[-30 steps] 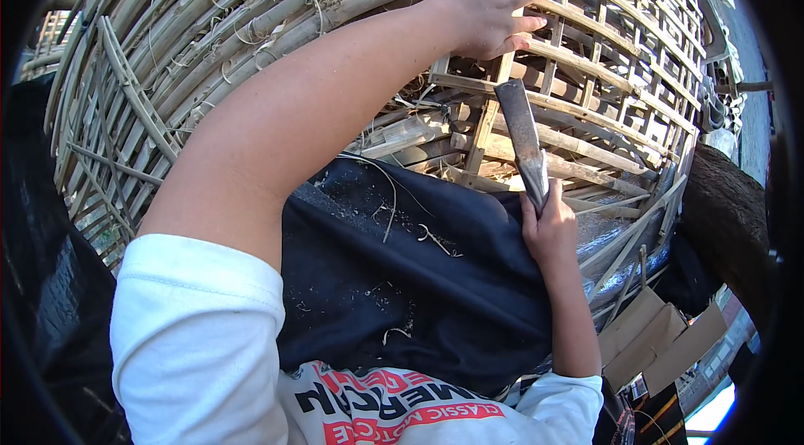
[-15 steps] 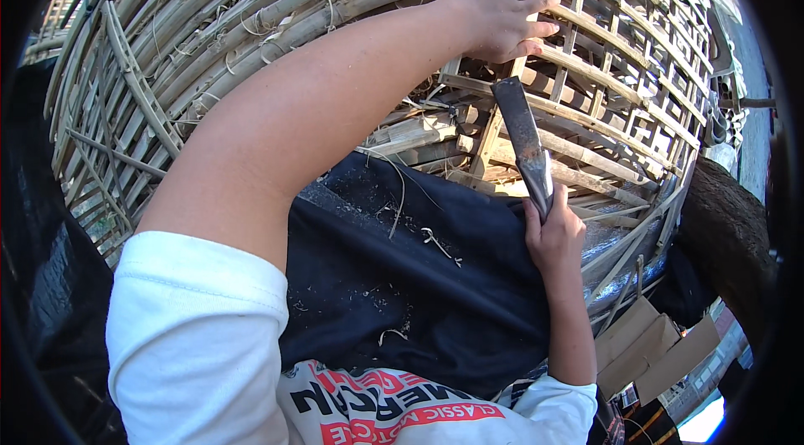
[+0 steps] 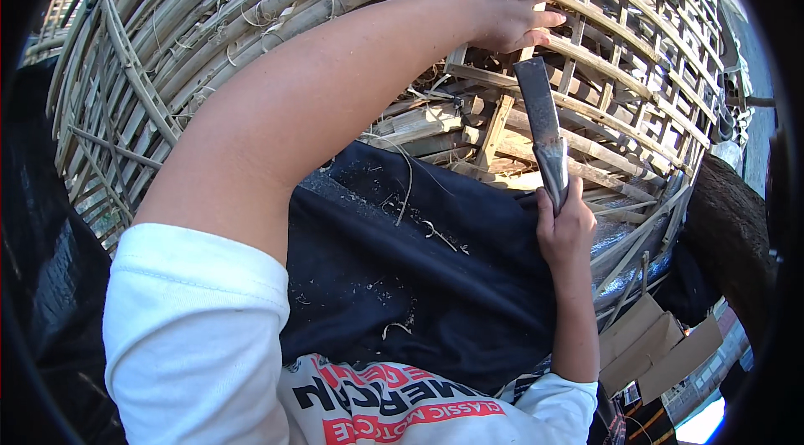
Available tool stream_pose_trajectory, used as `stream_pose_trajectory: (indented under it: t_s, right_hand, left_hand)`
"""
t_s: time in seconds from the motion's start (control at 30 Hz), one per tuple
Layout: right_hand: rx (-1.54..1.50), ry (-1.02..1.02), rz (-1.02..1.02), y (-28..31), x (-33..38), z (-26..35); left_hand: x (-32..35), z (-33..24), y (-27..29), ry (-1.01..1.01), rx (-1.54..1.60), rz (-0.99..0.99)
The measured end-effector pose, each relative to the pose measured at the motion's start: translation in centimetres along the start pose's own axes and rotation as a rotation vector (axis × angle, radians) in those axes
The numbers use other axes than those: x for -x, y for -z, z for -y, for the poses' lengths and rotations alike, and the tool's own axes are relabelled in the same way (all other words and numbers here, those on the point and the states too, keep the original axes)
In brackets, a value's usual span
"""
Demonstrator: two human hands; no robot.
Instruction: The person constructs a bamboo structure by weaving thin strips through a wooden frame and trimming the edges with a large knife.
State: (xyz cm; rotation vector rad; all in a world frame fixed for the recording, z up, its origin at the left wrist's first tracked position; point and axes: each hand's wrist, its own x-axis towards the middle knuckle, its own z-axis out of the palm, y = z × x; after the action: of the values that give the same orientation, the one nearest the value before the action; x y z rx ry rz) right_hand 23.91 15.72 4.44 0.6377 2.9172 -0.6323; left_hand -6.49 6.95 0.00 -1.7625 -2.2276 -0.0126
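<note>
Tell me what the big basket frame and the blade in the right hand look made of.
Basket frame: likely bamboo or cane, pale, dry, unfinished; split strips tied in a lattice. Blade in the right hand: apparently steel, dull grey, worn, with a brighter sheen near the grip.

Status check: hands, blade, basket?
Left hand gripping a slat of the woven bamboo basket. Right hand clamped on the knife, blade up against the slats. Nothing blocking.

Dark cloth over lap, strewn with shavings; cardboard boxes lower right; tree trunk beside.
</note>
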Motion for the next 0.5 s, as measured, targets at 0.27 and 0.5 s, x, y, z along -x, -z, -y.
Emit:
stream_pose_trajectory:
  t_s: [0.27,0.5]
  right_hand:
    - [-0.091,0.113,-0.082,-0.7,1.4,0.1]
    - [-0.066,0.101,-0.055,0.0,1.1,1.1]
  left_hand:
    - [0.5,0.3,0.5,0.005,-0.016,0.007]
    - [0.5,0.3,0.2,-0.009,0.007,-0.053]
